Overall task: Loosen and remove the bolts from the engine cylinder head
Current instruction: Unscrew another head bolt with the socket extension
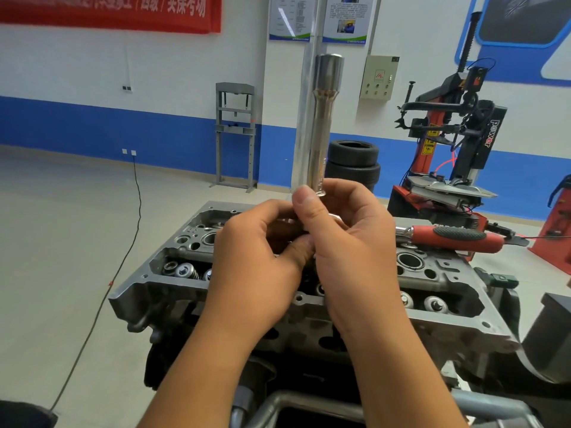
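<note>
Pinching an upright long socket (321, 125), right hand (349, 242) and left hand (262, 257) apparently grip its base.

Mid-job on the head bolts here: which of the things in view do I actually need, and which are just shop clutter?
Part of the job:
- long socket extension, held upright by both hands: left hand, right hand
- cylinder head
- red-handled ratchet lying on the head

Just lying about:
- stacked tyres
- tyre changer
- grey shop press
- black floor cable
</note>
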